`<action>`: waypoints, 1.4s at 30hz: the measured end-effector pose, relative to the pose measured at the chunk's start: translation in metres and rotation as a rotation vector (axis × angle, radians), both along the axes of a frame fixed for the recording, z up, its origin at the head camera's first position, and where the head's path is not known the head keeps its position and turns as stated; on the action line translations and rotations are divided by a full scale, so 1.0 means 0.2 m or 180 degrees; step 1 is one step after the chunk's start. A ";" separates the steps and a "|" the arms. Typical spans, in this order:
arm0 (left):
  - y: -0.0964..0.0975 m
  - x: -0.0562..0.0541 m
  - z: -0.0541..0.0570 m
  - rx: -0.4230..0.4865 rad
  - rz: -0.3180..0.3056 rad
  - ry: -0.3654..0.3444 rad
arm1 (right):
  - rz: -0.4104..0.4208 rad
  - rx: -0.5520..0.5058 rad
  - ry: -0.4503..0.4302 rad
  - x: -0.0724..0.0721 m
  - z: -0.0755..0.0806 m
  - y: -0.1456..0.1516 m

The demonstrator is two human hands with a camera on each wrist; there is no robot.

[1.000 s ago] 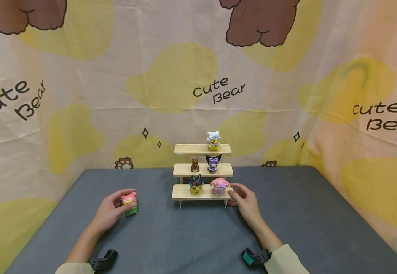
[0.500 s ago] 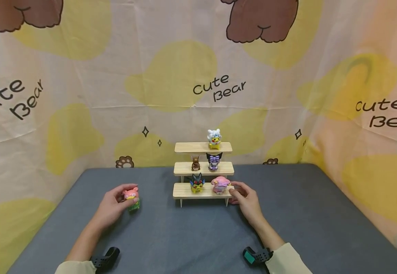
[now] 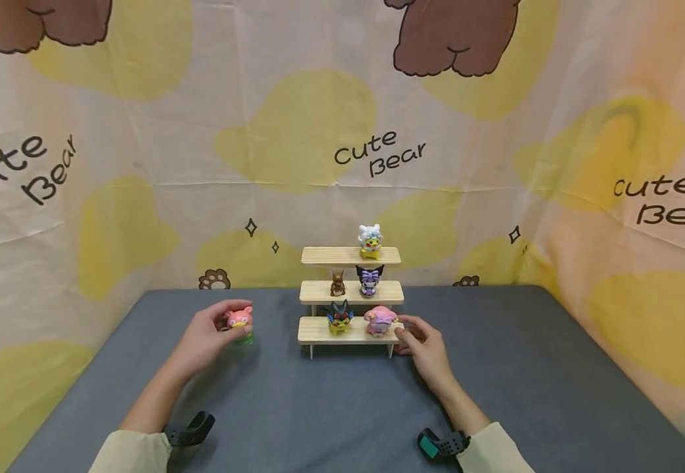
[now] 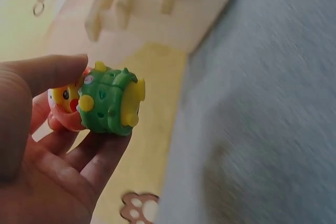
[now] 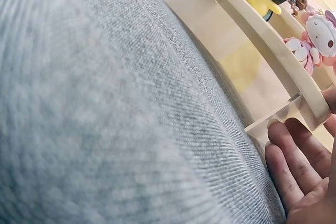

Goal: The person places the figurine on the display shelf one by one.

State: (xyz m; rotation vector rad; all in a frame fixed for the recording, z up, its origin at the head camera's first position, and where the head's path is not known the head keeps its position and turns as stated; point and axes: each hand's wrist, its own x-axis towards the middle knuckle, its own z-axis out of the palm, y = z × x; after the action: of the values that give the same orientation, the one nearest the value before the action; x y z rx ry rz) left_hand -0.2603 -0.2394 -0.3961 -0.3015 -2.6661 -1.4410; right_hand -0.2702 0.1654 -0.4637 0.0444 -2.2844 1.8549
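My left hand (image 3: 207,336) holds a small figurine (image 4: 107,100) between thumb and fingers, off to the left of a three-tier wooden display shelf (image 3: 312,335). The figurine has a pink hood, a yellow face and a green body with yellow feet; in the left wrist view it lies sideways. At the shelf's right end, my right hand (image 3: 426,348) grips the lowest tier, thumb at its edge and other fingers (image 5: 294,156) under it. Beside that hand, a pink figurine (image 3: 380,320) stands on the lowest tier, and a black-eared yellow figurine (image 3: 339,318) stands left of it.
A small brown figurine (image 3: 337,283) and a purple figurine with black ears (image 3: 369,281) stand on the middle tier. On the top tier is a white-hooded yellow figurine (image 3: 370,242). Grey cloth (image 3: 318,420) covers the table; a printed curtain (image 3: 295,131) hangs behind.
My left hand has lifted the green and pink figurine off the table, moving it up and right toward the shelf. My right hand stays at the shelf's end.
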 end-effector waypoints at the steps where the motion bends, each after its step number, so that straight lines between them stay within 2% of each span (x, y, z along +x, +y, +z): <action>1: 0.02 0.00 0.02 0.0024 -0.0011 -0.0003 | -0.0005 0.0004 -0.0005 0.00 0.00 0.00; 8: 0.12 -0.03 0.16 0.0042 0.0032 0.0092 | 0.0006 -0.0021 -0.0007 0.01 0.01 0.01; 20: 0.23 -0.02 0.33 0.0288 0.0061 0.0009 | 0.0023 -0.0026 -0.0058 0.00 0.00 0.00; 24: 0.28 -0.04 0.39 0.0375 -0.0037 0.0055 | 0.0025 -0.0032 -0.0061 0.00 0.01 0.00; 28: 0.33 -0.06 0.44 0.0380 -0.0198 0.0159 | 0.0043 -0.0048 -0.0048 0.01 0.01 0.00; 32: 0.39 -0.08 0.49 0.0243 -0.0312 0.0214 | 0.0050 -0.0024 -0.0043 0.01 0.01 0.01; 35: 0.42 -0.09 0.52 0.0171 -0.0332 0.0256 | 0.0044 -0.0008 -0.0049 0.00 0.01 0.01; 42: 0.51 -0.14 0.55 0.0225 -0.0351 0.0300 | 0.0033 0.0022 -0.0036 0.00 0.00 0.01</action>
State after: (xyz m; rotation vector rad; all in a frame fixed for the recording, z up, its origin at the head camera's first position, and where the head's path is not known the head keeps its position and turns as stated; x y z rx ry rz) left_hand -0.2892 -0.1366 -0.2852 -0.5043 -2.5545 -1.5074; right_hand -0.2699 0.1679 -0.4636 0.0470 -2.3022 1.8570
